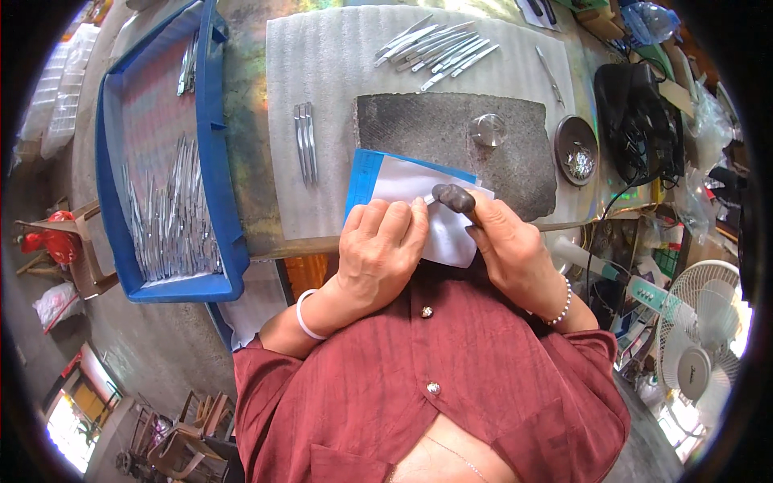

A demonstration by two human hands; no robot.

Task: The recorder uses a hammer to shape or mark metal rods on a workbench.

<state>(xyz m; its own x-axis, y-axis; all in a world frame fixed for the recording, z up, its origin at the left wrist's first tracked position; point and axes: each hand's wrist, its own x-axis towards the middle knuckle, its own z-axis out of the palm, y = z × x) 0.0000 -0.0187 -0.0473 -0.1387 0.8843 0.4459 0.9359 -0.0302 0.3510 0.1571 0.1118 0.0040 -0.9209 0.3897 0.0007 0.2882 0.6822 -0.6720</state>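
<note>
My right hand [509, 240] is closed around a small hammer, whose dark, rounded head [453, 198] is next to my left fingertips. My left hand [383, 235] has its fingers bent together over a white sheet [403, 175] on a blue-edged one. Something pale shows at its fingertips, too small to name. Under the sheets' far part lies a dark grey stone slab [419, 121]. A clear round glass piece [488, 130] rests on this slab. Beyond it, several slim metal strips [435, 50] are heaped, and 3 similar strips [306, 145] lie side by side at the left.
On the left stands a blue tray [211, 121] of many metal strips. At the right are a dark round dish [568, 171] of small metal bits, a single slim tool [550, 74], a black bag-like thing [636, 121] and a fan [696, 338]. White foam matting [322, 64] covers the table.
</note>
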